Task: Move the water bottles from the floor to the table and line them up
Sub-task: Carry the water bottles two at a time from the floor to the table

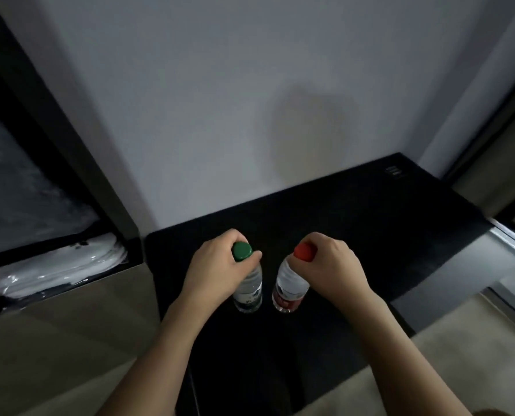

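Both bottles are already up on the black surface [370, 223], so the lift from the floor looks done for these two; what remains, as I judge it, is letting go, squaring them into a row, and fetching any others, though no more bottles show here. Nearest, the two forearms reach in from the near edge. The left hand [217, 270] has its grip curled round the cap of the green-capped bottle [248, 291]; the right hand [329, 265] holds the red-capped bottle [289, 291] the same way. They stand side by side, just apart, near the surface's near-left part. Each is upright, long axis vertical, cap pointing up. Beyond them the surface runs to the grey wall [220, 100].
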Tool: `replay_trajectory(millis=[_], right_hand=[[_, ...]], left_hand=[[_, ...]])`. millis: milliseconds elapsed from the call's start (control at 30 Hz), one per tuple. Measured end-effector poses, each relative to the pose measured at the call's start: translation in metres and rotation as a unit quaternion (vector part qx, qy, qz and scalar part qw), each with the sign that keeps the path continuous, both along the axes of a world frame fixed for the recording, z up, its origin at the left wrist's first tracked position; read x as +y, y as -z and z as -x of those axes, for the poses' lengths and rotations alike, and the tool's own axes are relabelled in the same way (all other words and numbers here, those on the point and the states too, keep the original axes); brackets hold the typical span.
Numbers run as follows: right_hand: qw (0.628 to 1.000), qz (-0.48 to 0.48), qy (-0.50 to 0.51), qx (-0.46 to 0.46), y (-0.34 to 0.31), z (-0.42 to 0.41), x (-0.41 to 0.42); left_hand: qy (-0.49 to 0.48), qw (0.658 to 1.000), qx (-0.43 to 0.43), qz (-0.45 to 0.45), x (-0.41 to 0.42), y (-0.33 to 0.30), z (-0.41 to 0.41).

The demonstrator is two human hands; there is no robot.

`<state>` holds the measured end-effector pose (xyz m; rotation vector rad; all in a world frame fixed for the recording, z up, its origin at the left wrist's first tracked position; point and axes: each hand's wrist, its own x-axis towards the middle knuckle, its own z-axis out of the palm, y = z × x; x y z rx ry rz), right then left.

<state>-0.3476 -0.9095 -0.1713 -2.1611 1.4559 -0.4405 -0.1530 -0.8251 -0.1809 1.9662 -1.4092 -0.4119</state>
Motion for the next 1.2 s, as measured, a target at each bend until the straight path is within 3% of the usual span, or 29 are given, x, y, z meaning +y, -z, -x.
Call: replay_trajectory(millis=[500,1000,1200], right_hand=[[0.99,-0.035,-0.137,0.021,0.047,-0.16,-0.121],[0.971,-0.003,-0.23,0.066,0.089,-0.289,-0.2],[0.967,-0.014,-0.246,0.063,0.097,-0.316,-0.21]], left_hand=[[-0.196,0.98,-0.012,-0.032,-0.066,0.05,-0.137],[-0.245,0.968,-0.004,-0.053,-0.145,0.102,-0.231],[-0.227,0.974,0.008,-0.004,-0.151,0.117,-0.246]])
